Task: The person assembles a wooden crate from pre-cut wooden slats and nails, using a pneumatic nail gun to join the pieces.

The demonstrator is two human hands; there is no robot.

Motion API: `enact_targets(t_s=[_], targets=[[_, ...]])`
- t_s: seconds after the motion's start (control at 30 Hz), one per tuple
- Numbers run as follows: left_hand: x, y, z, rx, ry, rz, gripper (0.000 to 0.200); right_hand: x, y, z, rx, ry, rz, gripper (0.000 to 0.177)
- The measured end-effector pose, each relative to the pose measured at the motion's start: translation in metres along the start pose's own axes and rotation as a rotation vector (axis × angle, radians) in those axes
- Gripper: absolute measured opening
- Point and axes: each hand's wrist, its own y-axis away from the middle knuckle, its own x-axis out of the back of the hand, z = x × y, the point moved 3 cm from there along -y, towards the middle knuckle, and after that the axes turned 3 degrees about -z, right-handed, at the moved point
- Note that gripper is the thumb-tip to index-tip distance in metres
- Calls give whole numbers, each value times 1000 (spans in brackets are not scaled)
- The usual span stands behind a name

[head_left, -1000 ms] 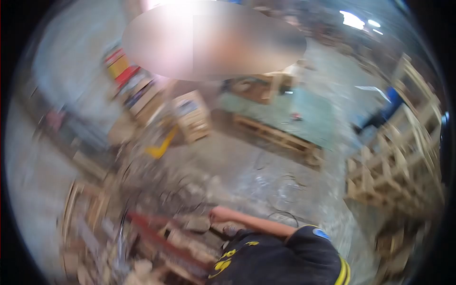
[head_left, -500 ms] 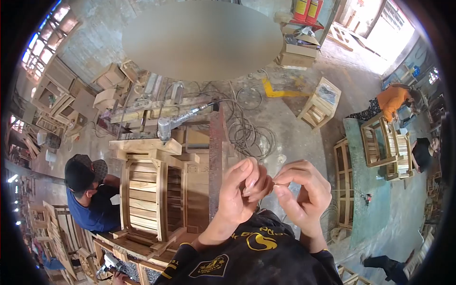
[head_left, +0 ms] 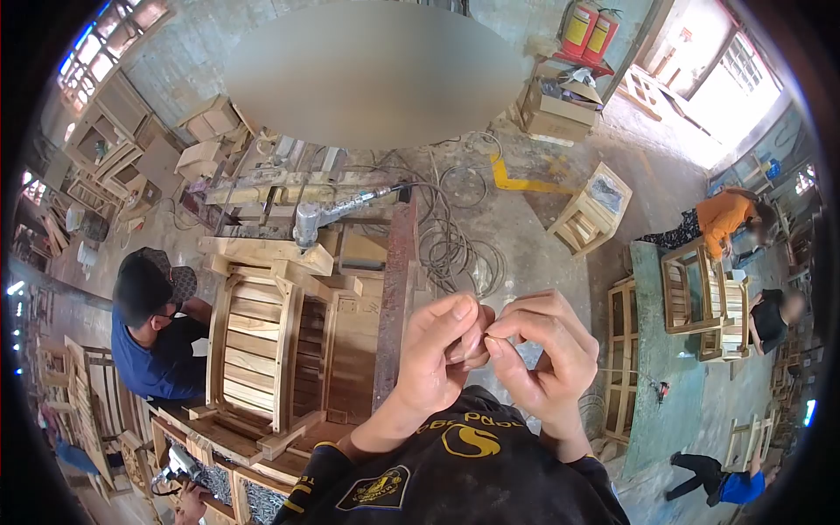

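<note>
My left hand [head_left: 440,352] is raised in front of my chest with its fingers curled closed. Beside it, my right hand [head_left: 549,350] pinches thumb against index finger, the tips touching my left fingers. A tiny dark speck shows at that pinch, too small to name. Anything inside the left fingers is hidden. To the left of my hands, a slatted wooden frame [head_left: 252,350] lies on the workbench [head_left: 398,302]. A pneumatic driver [head_left: 328,216] with a hose rests on the wood at its far end.
A co-worker in a blue shirt [head_left: 162,350] stands at the left, near a box of screws [head_left: 262,500] and a power tool [head_left: 179,464]. Coiled hoses [head_left: 468,262] and a small wooden stool [head_left: 592,210] are on the floor. Other people work around a green table [head_left: 669,420] at right.
My view has shifted a little. Both hands stay together, the fingertips slightly closer. At lower right, a person holding a wooden frame shows more fully.
</note>
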Motion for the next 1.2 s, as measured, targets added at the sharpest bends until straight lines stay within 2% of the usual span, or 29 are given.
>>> enact_targets(t_s=[0.13, 0.33, 0.43, 0.53, 0.63, 0.73, 0.93, 1.2], targets=[[-2, -5, -1, -64, -59, 3, 36, -1, -4, 2, -1, 33, 11, 19], [1, -8, -8, -105, -137, 114, 39, -3, -3, 10, 40, 95, 29, 21], [0, -8, -9, -129, -126, 27, 33, -3, -3, 16, 77, 32, 15, 21], [5, -9, -14, -151, -123, 33, 33, -3, -1, 20, 74, -38, 5, 21], [5, -9, -11, -117, -63, 21, 33, -4, 0, 20, 58, -32, 6, 19], [2, -7, -9, -114, -137, 42, 34, -6, 3, 23, 11, -55, 56, 17], [4, -4, -8, -43, -98, 52, 34, -4, 2, 19, 45, -31, 36, 16], [5, -4, -14, -78, -179, 78, 32, 0, 2, 18, 45, 81, -20, 18]])
